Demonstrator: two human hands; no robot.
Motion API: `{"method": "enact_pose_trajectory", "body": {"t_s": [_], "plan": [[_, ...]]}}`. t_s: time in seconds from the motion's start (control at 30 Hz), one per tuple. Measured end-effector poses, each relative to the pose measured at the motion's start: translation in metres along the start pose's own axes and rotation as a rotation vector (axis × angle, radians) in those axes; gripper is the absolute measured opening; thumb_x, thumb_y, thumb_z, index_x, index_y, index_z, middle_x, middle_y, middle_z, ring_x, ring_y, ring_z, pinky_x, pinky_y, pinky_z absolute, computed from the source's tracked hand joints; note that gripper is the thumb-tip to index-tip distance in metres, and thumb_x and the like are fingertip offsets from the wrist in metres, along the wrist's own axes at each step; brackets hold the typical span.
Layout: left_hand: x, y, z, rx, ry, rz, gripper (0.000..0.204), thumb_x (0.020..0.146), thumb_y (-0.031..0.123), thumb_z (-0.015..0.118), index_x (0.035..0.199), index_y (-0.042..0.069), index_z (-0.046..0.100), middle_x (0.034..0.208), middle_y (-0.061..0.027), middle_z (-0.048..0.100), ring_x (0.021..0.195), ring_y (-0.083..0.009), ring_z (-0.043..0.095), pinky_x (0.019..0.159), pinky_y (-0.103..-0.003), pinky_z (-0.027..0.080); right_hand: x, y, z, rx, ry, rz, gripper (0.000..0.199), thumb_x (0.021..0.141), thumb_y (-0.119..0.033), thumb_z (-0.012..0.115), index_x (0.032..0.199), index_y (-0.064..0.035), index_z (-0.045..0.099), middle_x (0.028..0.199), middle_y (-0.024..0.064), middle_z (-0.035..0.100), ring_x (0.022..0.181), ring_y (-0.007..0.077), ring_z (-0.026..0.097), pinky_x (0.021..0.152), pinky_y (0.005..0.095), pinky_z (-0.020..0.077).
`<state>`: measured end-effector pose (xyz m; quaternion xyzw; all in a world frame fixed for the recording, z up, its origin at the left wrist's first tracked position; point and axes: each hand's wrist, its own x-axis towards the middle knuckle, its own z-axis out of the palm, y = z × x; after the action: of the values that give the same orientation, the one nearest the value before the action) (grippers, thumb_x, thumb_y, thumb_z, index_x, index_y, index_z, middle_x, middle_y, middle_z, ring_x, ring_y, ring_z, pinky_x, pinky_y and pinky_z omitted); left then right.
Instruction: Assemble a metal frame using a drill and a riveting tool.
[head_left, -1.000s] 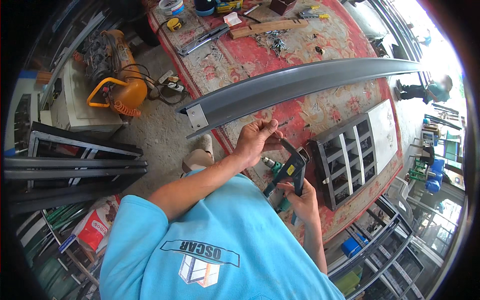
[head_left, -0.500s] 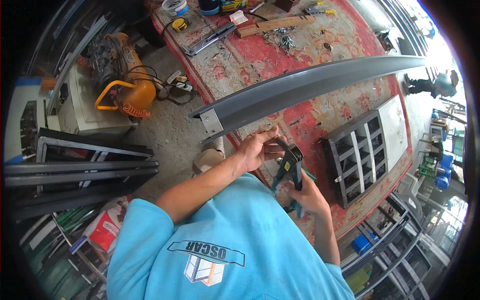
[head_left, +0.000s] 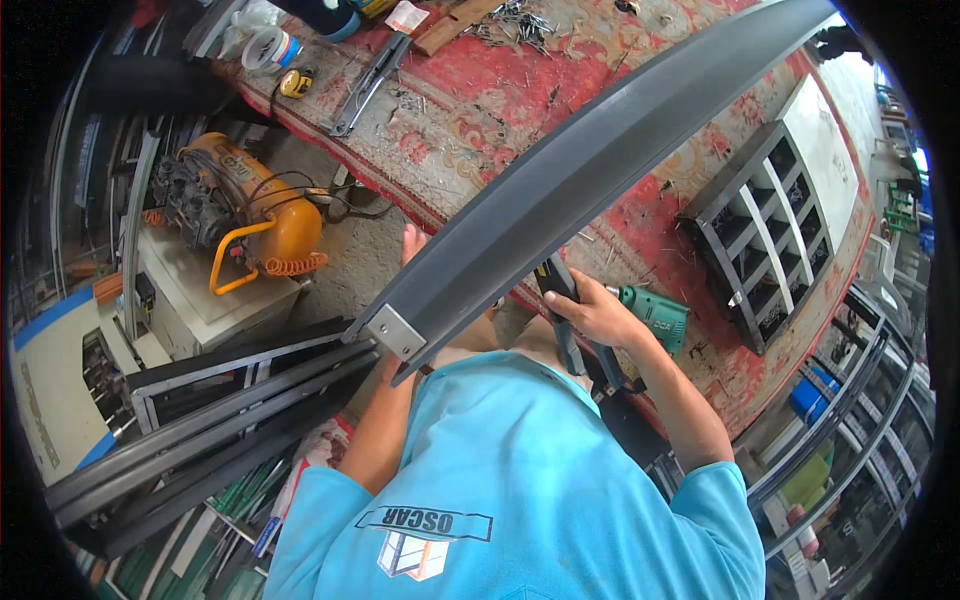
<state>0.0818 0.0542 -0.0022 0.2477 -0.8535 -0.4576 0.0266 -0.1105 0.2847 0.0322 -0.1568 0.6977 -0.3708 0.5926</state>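
Note:
A long dark grey metal profile point(head_left: 560, 180) slants across the table, its near end overhanging the edge in front of me. Capping that end is a small silver plate with holes point(head_left: 396, 333). My left hand point(head_left: 411, 243) is mostly hidden beneath the profile; its stretched fingertips show past the far edge, and whether the palm touches the metal is hidden. In my right hand point(head_left: 592, 308) is a black hand riveter point(head_left: 566, 325), its handles pointing down toward my waist. The riveter's upper part lies close to the profile's near edge. A green power drill point(head_left: 655, 318) lies just right of that hand.
The table point(head_left: 440, 130) has a worn red patterned cover. On it are loose rivets point(head_left: 515, 28), a tape measure point(head_left: 296, 83) and a black frame with compartments point(head_left: 765, 235). An orange compressor point(head_left: 285, 225) stands left, above stacked dark metal frames point(head_left: 210, 410).
The profile's near end has come closer to me. My left hand has left the riveter's front and gone under the profile. The riveter has turned in my right hand, and the drill is now visible.

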Motion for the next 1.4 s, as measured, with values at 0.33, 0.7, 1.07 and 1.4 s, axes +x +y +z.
{"method": "enact_pose_trajectory", "body": {"t_s": [0.33,0.7,1.07,1.4], "plan": [[0.006,-0.028,0.014,-0.532,0.03,-0.338,0.06,0.088,0.044,0.072,0.132,0.005,0.06,0.132,-0.0176,0.061,0.122,-0.0342,0.056,0.109,-0.043,0.04,0.048,0.041,-0.006,0.098,-0.118,-0.118,0.049,0.097,-0.039,0.061,0.121,0.0038,0.054,0.093,0.0134,0.065,0.09,0.0197,0.061,0.083,0.0361,0.0485],[0.027,-0.052,0.017,-1.623,-0.277,-0.261,0.034,0.1,0.021,0.056,0.124,-0.003,0.054,0.113,-0.02,0.064,0.096,-0.0244,0.067,0.086,-0.036,0.055,0.091,0.045,-0.013,0.108,-0.293,-0.354,0.031,0.101,-0.023,0.054,0.118,0.0015,0.063,0.108,0.0127,0.067,0.097,0.0202,0.061,0.088,0.0354,0.0488],[0.041,-0.043,0.027,-1.468,-0.152,-0.09,0.035,0.1,0.021,0.056,0.125,-0.003,0.053,0.114,-0.0209,0.063,0.098,-0.0254,0.066,0.087,-0.037,0.055,0.109,0.011,-0.011,-0.091,-0.391,-0.109,0.034,0.103,-0.027,0.05,0.113,-0.0001,0.068,0.091,0.0146,0.069,0.081,0.0207,0.063,0.078,0.0368,0.0503],[0.044,-0.042,0.036,-1.342,-0.032,0.065,0.036,0.099,0.021,0.056,0.126,-0.003,0.052,0.115,-0.0217,0.063,0.1,-0.0263,0.066,0.089,-0.038,0.054,0.131,0.026,-0.009,0.03,-0.608,-0.114,0.032,0.099,-0.026,0.054,0.109,0.0016,0.067,0.092,0.0154,0.069,0.079,0.0234,0.068,0.076,0.037,0.0553]]}}
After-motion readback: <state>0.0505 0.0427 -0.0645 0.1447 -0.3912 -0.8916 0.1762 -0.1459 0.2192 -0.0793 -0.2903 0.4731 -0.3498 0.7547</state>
